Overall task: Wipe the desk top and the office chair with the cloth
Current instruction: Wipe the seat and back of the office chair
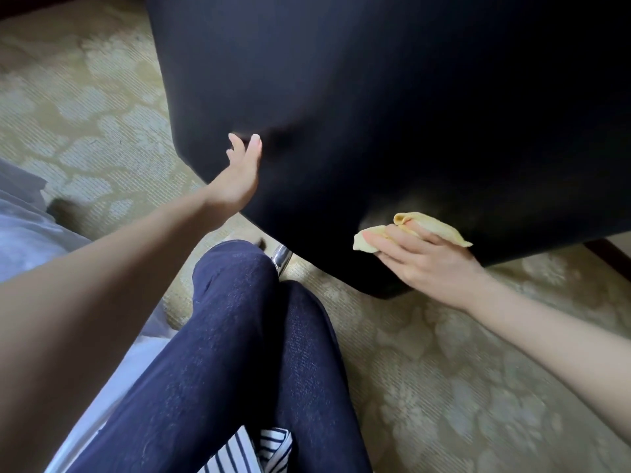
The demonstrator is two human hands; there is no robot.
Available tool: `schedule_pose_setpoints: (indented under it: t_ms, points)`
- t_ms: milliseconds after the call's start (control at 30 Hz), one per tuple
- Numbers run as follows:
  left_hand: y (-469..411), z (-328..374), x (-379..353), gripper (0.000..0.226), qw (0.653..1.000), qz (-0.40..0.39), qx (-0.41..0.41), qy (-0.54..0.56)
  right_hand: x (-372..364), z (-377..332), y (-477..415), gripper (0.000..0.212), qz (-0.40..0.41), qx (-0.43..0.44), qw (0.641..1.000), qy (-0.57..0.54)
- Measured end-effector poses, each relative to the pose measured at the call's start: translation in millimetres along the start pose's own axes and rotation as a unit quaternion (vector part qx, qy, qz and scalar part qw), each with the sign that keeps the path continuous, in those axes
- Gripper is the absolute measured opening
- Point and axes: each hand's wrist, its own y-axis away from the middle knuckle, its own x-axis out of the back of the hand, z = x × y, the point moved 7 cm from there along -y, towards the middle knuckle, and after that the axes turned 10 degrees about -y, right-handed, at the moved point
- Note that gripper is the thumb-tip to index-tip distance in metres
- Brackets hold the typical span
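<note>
A black chair (375, 114) is being wiped, its dark padded surface filling the upper frame above a patterned carpet (85, 97). Legs (239, 336) in dark jeans are being shown close to the chair, with white bedding (20, 233) at the left edge. The chair is being steadied by the left hand (239, 175), which is lying released, fingers straight and flat against the upholstery, grasping nothing. Lower and to the right, the right hand (426, 261) is being laid over a folded yellow cloth (433, 227). Its fingers are nearly straight and spread, so the cloth is being pressed against the chair near its lower edge rather than clenched; the thumb is hidden. A chrome leg (281, 259) is being glimpsed beneath the chair, by the knee. The desk is not being shown. The step in hand is judged to be the chair wipe. For a clean pass, even pressure through flat fingers is probably being called for, with overlapping strokes being run along the curved edge. The cloth is best being kept folded, and the left palm firm, so the chair is not being swivelled away.
</note>
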Motion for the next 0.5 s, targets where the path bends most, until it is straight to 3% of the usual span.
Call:
schedule_pose_setpoints:
  t_ms: [267, 333, 500]
  points:
    - [16, 7, -30, 0.059, 0.999, 0.016, 0.000, 0.042, 72, 36, -53, 0.027, 0.161, -0.099, 0.980, 0.056]
    - [18, 9, -36, 0.063, 0.999, 0.028, -0.004, 0.026, 75, 38, -74, 0.027, 0.179, -0.113, 0.976, 0.056]
    - [9, 2, -48, 0.076, 0.997, -0.046, 0.014, 0.055, 47, 22, -103, 0.029, 0.149, -0.076, 0.986, 0.022]
